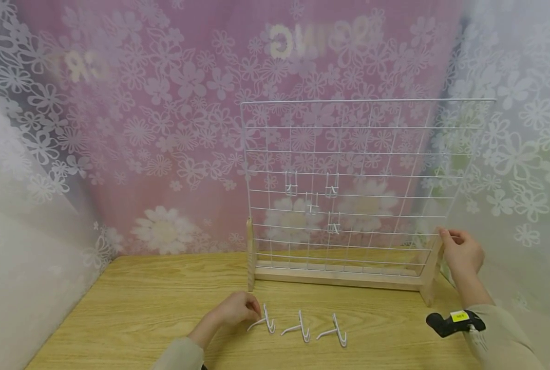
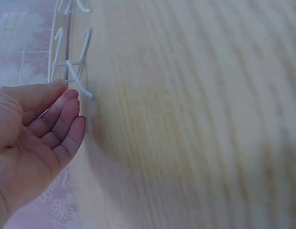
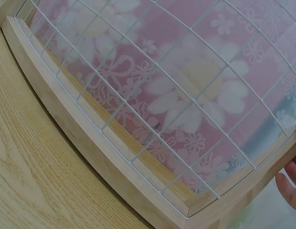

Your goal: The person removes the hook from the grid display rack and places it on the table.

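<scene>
A white wire grid panel [image 1: 355,175] stands upright in a wooden base [image 1: 339,279]. At the base's right end my right hand [image 1: 464,253] grips the top of the wooden side post [image 3: 243,191]. Only part of that hand [image 3: 292,179] shows in the right wrist view. My left hand [image 1: 235,309] is low over the table, fingers loosely bent, right beside the leftmost white wire hook [image 1: 268,319]. In the left wrist view its thumb and fingertips [image 2: 71,107] are close to the near end of that hook [image 2: 82,52]; contact is hard to judge.
Two more loose hooks, a middle one [image 1: 301,327] and a right one [image 1: 337,331], lie in a row on the wood-grain table [image 1: 131,308]. Several hooks [image 1: 332,191] hang on the grid. A flowered curtain [image 1: 173,128] closes off the back and sides.
</scene>
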### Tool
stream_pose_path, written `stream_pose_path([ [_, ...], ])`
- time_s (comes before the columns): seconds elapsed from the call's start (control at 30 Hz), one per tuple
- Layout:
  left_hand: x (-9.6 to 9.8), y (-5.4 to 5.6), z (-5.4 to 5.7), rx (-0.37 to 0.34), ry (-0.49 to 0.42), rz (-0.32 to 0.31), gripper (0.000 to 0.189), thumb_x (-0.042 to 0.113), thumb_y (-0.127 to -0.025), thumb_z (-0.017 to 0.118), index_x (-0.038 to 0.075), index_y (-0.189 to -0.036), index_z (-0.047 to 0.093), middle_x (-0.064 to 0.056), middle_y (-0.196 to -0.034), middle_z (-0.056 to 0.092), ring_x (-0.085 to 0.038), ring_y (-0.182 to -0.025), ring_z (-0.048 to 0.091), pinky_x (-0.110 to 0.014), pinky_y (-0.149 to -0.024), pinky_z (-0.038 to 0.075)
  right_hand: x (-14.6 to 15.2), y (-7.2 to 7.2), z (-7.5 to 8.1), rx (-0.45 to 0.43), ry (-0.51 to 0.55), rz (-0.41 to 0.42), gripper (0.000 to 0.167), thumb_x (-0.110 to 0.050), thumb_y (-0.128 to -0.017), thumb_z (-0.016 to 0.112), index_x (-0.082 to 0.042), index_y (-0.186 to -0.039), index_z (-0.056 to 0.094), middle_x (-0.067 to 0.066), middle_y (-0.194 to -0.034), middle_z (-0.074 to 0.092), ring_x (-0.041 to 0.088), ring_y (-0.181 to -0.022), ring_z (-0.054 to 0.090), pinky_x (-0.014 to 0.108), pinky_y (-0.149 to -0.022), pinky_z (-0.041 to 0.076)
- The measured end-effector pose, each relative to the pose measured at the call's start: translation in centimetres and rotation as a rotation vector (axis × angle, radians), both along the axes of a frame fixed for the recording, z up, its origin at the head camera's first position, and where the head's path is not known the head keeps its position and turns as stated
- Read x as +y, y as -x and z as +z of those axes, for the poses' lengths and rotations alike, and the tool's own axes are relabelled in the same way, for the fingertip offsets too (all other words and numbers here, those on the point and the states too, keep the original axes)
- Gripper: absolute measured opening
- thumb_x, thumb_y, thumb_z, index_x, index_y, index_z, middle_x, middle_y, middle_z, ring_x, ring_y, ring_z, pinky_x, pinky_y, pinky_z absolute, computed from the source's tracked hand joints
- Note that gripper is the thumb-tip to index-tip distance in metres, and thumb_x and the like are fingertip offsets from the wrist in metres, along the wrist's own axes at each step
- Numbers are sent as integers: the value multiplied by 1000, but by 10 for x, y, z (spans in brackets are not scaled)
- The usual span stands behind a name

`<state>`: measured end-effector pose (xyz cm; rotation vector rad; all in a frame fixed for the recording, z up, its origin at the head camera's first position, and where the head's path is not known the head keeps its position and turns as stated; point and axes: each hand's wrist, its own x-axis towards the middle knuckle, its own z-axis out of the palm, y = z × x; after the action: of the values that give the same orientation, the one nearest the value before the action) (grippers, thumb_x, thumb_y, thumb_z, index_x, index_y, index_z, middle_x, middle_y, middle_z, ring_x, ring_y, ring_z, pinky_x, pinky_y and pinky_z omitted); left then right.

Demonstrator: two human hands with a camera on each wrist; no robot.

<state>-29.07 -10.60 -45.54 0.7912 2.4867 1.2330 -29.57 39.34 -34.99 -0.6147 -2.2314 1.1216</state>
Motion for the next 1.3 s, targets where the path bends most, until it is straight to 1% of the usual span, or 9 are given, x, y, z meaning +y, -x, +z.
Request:
stream_pose_path([
  [0.07,-2,1,2,25,-5,-18,3,5,-81,66,2,-81,65,4,-76,60,-9,-67,51,-24,-59,44,0,1,-1,-5,0,-2,53,-41,-95,45,3,-122,55,20,-108,55,25,-87,46,22,-54,37],
  [0.2,-3,3,4,26,-15,-15,5,5,-83,64,1,-82,65,4,-76,60,-8,-67,52,-24,-60,45,1,2,-2,-5,-2,-3,53,-42,-95,45,2,-121,55,20,-109,55,24,-87,47,21,-53,37],
  [0.37,-1,2,3,39,-18,46,3,2,-82,62,0,-82,64,-1,-74,60,-11,-67,53,-23,-58,45,0,2,-2,-4,-5,-3,52,-42,-95,45,2,-120,55,20,-108,56,24,-86,47,21,-54,37],
  [0.47,0,1,5,60,-20,66,4,2,-82,60,0,-82,63,-2,-74,59,-12,-68,53,-24,-57,44,0,2,-2,-2,-5,-1,52,-41,-95,45,3,-120,55,21,-109,56,24,-87,47,22,-54,37],
  [0.6,0,3,9,74,-35,82,6,4,-86,58,0,-83,62,-1,-73,58,-12,-67,54,-25,-58,46,0,1,-2,0,-6,0,52,-41,-95,44,4,-121,54,23,-112,55,26,-90,47,23,-55,36],
  [0.73,-1,8,11,71,-89,100,10,5,-90,56,-2,-86,61,-2,-73,57,-14,-65,55,-28,-56,48,1,1,-1,-4,-1,1,54,-41,-95,44,4,-122,53,24,-113,54,28,-91,47,23,-55,37],
  [1.03,2,14,19,110,-161,221,11,10,-91,57,-1,-91,61,0,-71,57,-12,-65,54,-30,-59,48,-1,1,-2,4,-9,-8,52,-40,-95,44,4,-122,54,24,-113,54,27,-92,47,23,-56,36],
  [1.2,4,15,26,128,-204,237,14,11,-91,58,-3,-92,63,-2,-72,59,-13,-66,55,-40,-64,51,0,2,-1,5,-14,-7,53,-41,-95,44,4,-121,54,23,-112,55,27,-91,48,23,-55,36],
  [1.3,6,16,29,143,-210,245,16,12,-91,59,-3,-93,63,-1,-71,59,-12,-65,55,-35,-63,51,1,2,-1,3,-11,-5,54,-41,-95,44,4,-121,54,23,-112,54,28,-90,47,24,-55,37],
])
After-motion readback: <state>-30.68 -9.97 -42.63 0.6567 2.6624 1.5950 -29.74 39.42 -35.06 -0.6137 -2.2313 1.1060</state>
